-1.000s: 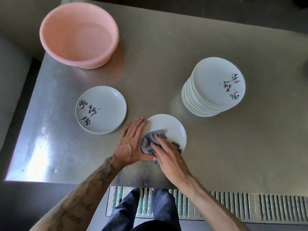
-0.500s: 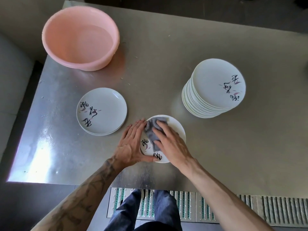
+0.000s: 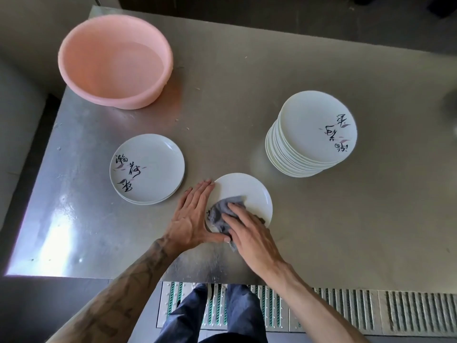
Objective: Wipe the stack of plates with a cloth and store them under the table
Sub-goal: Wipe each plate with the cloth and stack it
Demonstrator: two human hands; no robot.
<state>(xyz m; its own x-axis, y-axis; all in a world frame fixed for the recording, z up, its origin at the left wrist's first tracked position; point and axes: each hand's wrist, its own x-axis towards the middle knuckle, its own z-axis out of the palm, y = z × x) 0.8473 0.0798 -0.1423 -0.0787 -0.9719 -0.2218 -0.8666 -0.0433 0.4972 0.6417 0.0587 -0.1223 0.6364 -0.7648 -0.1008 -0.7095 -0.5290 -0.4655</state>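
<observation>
While the left hand (image 3: 191, 219) lies flat on the steel table (image 3: 346, 231), fingers straight and together against the rim of a single plate (image 3: 247, 190) near the front edge, the right hand (image 3: 251, 235), fingers outstretched, presses a grey cloth (image 3: 223, 209) onto it (tall stack (image 3: 314, 134) well to the right, short stack (image 3: 148, 167) left).

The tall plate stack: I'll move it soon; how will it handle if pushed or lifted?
Probably heavy: the tall plate stack is many plates deep. Loosely stacked, so a push might slide upper plates. Glossy, likely slippery, fragile.
</observation>
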